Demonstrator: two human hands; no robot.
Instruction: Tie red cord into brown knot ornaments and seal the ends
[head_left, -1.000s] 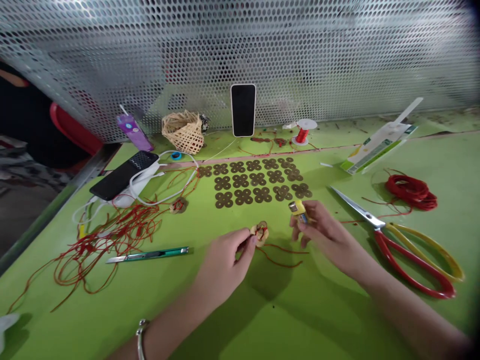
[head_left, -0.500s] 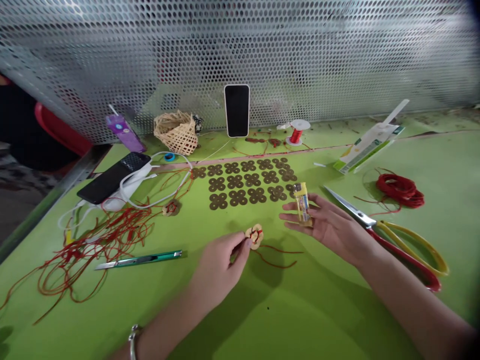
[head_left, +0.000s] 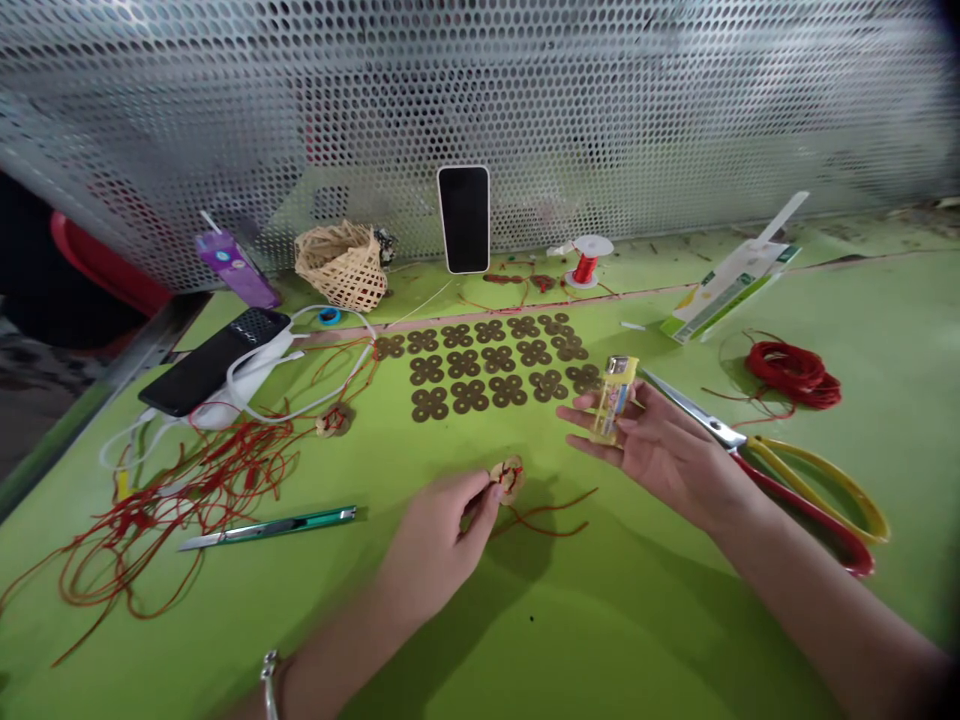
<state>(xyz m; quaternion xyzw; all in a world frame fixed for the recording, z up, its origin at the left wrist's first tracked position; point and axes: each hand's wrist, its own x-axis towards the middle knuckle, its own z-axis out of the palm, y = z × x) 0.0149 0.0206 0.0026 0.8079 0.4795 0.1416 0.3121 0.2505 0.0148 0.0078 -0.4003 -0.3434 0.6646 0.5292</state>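
My left hand [head_left: 442,530] pinches a coin knot [head_left: 508,480], a small cluster of pale coins bound with red cord, at its left edge. Two red cord ends [head_left: 551,522] trail from it to the right over the green table. To the right, my right hand [head_left: 660,445] holds a yellow lighter [head_left: 615,400] between thumb and fingers, metal top up, with the other fingers spread. No flame shows. Behind both hands lie rows of dark coin clusters [head_left: 469,393].
Scissors [head_left: 731,440] lie beside my right forearm, near a red cord coil [head_left: 793,375]. At left are a green cutter [head_left: 270,527], tangled red cords [head_left: 172,500] and a black phone [head_left: 217,360] with a white cable. A basket [head_left: 345,268] and upright phone [head_left: 465,220] stand behind.
The lighter has tilted and shifted slightly right in my right hand. The coin knot has turned a little in my left fingers, and its cord ends have moved. The whole view has shifted slightly.
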